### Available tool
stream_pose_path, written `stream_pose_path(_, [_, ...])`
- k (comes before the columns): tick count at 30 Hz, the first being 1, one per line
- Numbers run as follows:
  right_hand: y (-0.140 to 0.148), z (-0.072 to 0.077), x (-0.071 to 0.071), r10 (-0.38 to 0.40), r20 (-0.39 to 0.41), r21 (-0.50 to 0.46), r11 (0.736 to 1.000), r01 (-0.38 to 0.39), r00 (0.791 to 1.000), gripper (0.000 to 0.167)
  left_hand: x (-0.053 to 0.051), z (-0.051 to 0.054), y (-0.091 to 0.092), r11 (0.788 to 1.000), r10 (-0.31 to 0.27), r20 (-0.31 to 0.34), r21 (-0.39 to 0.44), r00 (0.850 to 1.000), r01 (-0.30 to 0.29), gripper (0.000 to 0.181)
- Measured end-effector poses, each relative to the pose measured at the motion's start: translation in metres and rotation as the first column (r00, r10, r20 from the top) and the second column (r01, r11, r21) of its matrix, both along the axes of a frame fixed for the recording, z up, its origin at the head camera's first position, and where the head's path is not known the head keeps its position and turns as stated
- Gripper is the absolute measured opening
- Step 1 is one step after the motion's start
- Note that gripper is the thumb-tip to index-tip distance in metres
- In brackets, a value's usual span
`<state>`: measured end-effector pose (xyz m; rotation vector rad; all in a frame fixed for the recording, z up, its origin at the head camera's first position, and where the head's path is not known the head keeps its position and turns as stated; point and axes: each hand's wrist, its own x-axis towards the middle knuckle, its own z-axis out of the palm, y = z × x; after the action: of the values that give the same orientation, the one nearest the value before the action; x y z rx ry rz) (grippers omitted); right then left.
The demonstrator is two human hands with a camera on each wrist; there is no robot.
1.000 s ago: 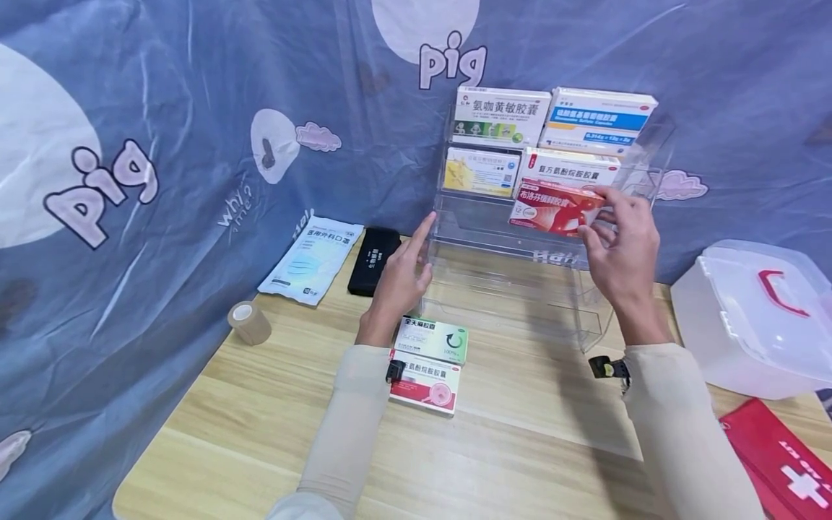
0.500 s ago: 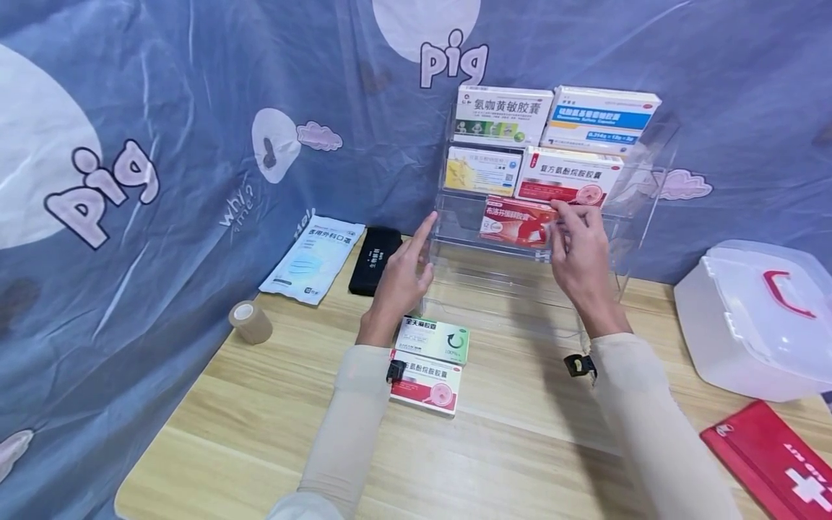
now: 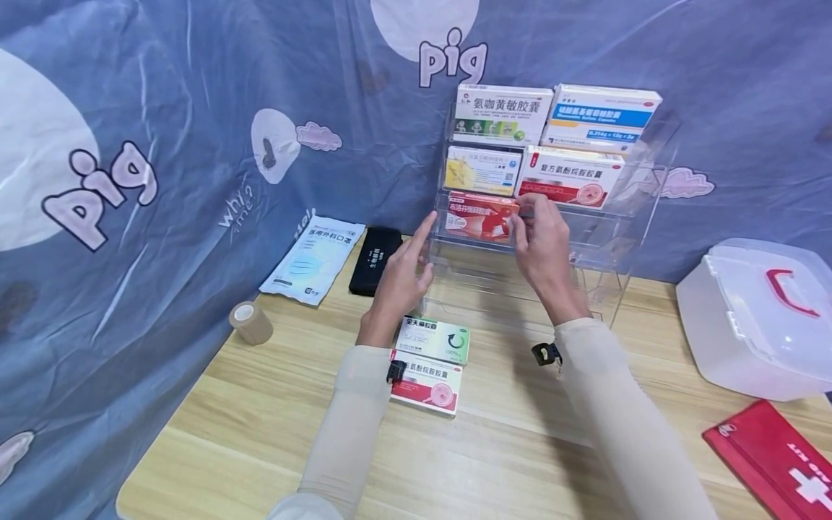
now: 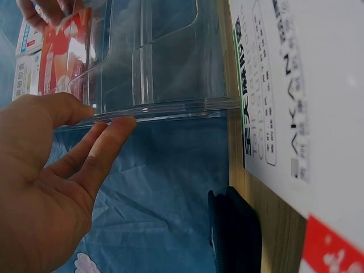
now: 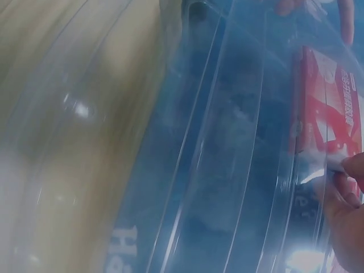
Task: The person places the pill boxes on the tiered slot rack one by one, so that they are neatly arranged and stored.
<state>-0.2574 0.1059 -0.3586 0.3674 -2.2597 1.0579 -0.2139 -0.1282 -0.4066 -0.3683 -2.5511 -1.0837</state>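
My right hand (image 3: 544,242) pinches the right end of a red medicine box (image 3: 479,217). The box sits at the left of the third tier of a clear acrylic display rack (image 3: 507,282), under the white-and-yellow box (image 3: 482,171). In the right wrist view, the red box (image 5: 330,102) shows behind the clear front lip, fingertips at its end. My left hand (image 3: 401,282) holds the rack's left side; the left wrist view shows thumb and fingers of this hand (image 4: 62,165) pinching the panel's edge. A red-and-white box (image 3: 572,177) stands on the second tier.
A green-and-white box (image 3: 432,341) and another red-and-white box (image 3: 425,383) lie before the rack. Left are a mask packet (image 3: 312,260), black pouch (image 3: 375,261) and tan bandage roll (image 3: 250,323). A white lidded case (image 3: 747,318) and red aid kit pouch (image 3: 767,448) are right.
My right hand has carried the red box left and slightly down, from in front of the second tier to the third tier's left end. The left hand stays on the rack's side.
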Motion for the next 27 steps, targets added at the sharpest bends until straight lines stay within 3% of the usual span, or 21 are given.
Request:
stream_pose_path(6, [-0.012,-0.001,0.000,0.014,-0.009,0.019,1.000,-0.014,1.000,0.022,0.000,-0.001,0.000,1.000,0.002,0.003,-0.002,1.000,-0.002,0.098])
stream_pose_path(16, [-0.008,-0.006,0.002,0.010,0.012,0.035,0.999,-0.011,1.000,0.036,0.000,-0.001,-0.001,1.000,-0.001,-0.007,0.001,1.000,0.001,0.097])
stream_pose_path(27, [0.000,-0.011,0.018,-0.002,0.021,0.070,0.998,0.001,1.000,0.043,0.000,-0.002,-0.001,1.000,-0.010,-0.021,0.013,1.000,0.011,0.095])
